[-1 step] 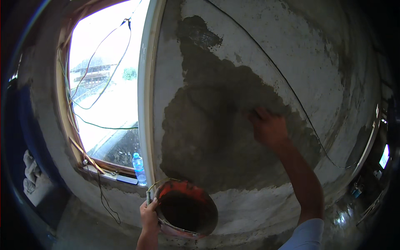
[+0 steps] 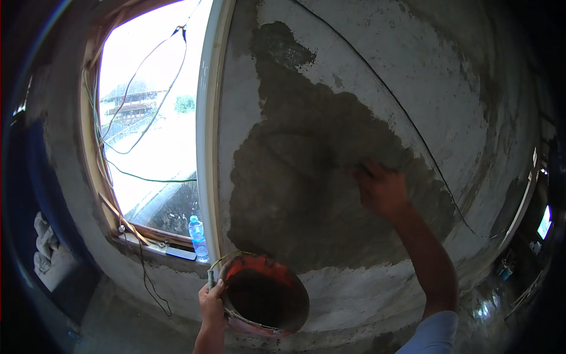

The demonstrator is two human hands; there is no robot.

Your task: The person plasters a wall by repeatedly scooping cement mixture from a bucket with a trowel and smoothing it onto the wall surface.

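My left hand (image 2: 212,304) is closed around the grip of a bucket (image 2: 280,272). The bucket has a red-orange inside and a mortar-smeared rim. It hangs tilted towards me, low against the wall, and its inside is too dark to make out any contents. Farther right and higher, my right hand (image 2: 382,187) is raised to a wide patch of damp grey plaster (image 2: 295,224). Its fingers are bent and pressed together; what they hold, if anything, is lost in shadow. Just left of the fingers the plaster has a dark, blurred area.
A window (image 2: 147,147) with a wooden frame and loose wires stands at left. On its sill are a clear plastic bottle (image 2: 197,239) and a flat phone-like object (image 2: 180,253). A black cable (image 2: 389,94) runs slanting across the wall. White sacks (image 2: 44,242) lie far left.
My right hand has shifted very slightly down on the plaster. My left hand and the bucket look almost the same.
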